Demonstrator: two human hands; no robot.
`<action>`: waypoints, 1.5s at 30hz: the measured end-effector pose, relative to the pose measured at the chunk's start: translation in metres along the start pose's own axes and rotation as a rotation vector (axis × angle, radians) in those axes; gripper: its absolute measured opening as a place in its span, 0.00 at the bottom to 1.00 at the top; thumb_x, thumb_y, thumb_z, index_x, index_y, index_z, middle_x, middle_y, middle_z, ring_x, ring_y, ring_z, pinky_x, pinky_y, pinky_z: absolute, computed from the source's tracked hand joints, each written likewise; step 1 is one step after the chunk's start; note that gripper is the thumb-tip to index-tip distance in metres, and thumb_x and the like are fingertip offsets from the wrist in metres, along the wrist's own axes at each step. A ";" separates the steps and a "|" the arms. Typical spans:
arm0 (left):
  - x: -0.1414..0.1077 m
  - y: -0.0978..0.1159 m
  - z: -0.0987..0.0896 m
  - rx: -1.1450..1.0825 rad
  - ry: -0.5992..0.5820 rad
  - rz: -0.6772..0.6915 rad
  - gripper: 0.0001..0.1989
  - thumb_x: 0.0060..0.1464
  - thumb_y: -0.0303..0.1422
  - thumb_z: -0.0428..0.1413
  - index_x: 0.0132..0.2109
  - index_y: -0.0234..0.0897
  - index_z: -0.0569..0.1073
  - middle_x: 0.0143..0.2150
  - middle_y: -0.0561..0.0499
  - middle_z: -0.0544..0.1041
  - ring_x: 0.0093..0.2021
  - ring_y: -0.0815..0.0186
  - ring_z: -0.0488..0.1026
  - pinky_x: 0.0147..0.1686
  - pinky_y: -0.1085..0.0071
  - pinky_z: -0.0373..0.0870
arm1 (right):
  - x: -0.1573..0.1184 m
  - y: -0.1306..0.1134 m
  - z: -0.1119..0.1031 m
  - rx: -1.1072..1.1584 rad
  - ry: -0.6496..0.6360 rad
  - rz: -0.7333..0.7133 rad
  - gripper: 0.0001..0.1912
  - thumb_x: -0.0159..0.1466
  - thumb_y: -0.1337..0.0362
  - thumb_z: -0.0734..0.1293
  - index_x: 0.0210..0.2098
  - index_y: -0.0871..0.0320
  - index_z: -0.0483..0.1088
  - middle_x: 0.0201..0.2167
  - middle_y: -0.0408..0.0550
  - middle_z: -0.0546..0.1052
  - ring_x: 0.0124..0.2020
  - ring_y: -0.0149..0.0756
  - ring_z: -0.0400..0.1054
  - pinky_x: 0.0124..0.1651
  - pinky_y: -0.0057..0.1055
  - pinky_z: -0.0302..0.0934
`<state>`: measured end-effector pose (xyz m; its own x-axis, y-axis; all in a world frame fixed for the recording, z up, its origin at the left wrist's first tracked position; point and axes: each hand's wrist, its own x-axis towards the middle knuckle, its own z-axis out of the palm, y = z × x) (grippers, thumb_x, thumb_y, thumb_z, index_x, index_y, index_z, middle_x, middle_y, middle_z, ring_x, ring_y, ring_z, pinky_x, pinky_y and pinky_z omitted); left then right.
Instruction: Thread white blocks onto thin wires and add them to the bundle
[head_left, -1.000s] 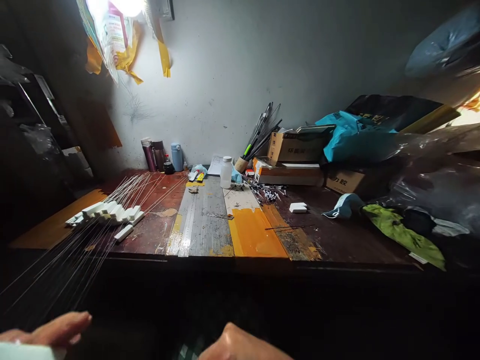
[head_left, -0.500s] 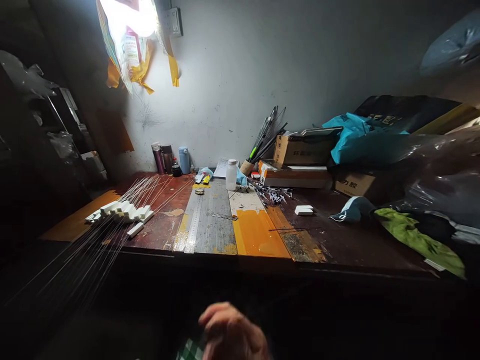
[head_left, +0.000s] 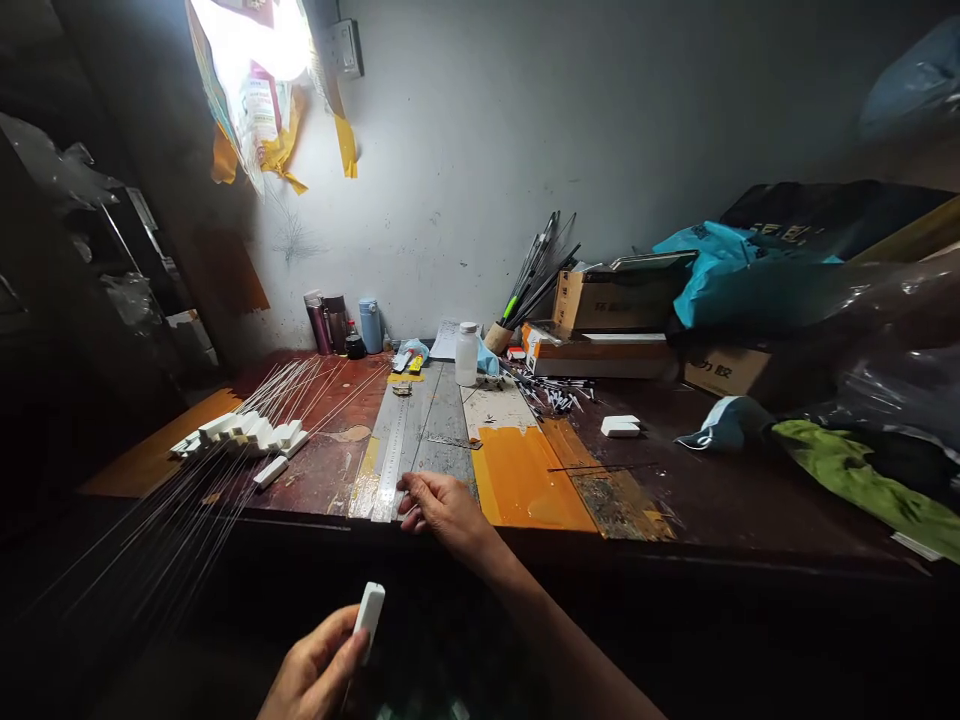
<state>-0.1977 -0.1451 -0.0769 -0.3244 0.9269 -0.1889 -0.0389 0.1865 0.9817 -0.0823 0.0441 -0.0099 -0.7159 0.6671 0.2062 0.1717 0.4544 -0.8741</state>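
My left hand holds a small white block between thumb and fingers, below the table's front edge. Over the front of the grey strip, beside a metal ruler, is my right hand. Its thumb and fingers are pinched around what seems a thin dark rod that slants up and away; the grip itself is hard to make out. On the left of the table lies a pile of white blocks with long thin wires, and a single white block sits beside it.
A clear bottle stands at the middle back, with flasks to its left. Cardboard boxes, black rods, two white blocks, a face mask and green cloth occupy the right side. A bright lamp hangs upper left.
A blurred hand was low in the middle before. Now my right hand is up at the table's front edge, and my left hand has come into view with a white block.
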 end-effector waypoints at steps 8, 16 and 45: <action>0.057 0.003 0.001 -0.274 -0.067 -0.072 0.19 0.52 0.48 0.57 0.36 0.35 0.71 0.23 0.51 0.76 0.17 0.70 0.69 0.21 0.76 0.62 | 0.027 0.016 0.008 -0.397 0.151 -0.174 0.15 0.66 0.67 0.62 0.51 0.60 0.68 0.50 0.55 0.73 0.54 0.44 0.64 0.57 0.39 0.55; 0.074 0.008 0.009 -0.345 0.002 -0.086 0.20 0.45 0.49 0.61 0.32 0.35 0.69 0.19 0.51 0.76 0.15 0.69 0.69 0.18 0.75 0.62 | 0.038 0.019 0.019 -0.548 0.101 -0.251 0.15 0.66 0.64 0.62 0.52 0.58 0.67 0.53 0.52 0.72 0.55 0.42 0.63 0.58 0.40 0.54; -0.062 0.156 -0.089 0.190 0.359 0.286 0.21 0.53 0.36 0.59 0.53 0.33 0.71 0.37 0.47 0.81 0.33 0.59 0.76 0.37 0.66 0.70 | -0.094 -0.016 -0.016 -0.008 0.536 0.004 0.18 0.65 0.53 0.62 0.51 0.52 0.68 0.38 0.49 0.79 0.44 0.44 0.72 0.54 0.46 0.61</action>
<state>-0.2681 -0.2022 0.0896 -0.6034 0.7849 0.1410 0.2616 0.0278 0.9648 -0.0068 -0.0161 -0.0083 -0.2694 0.8757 0.4007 0.1799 0.4545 -0.8724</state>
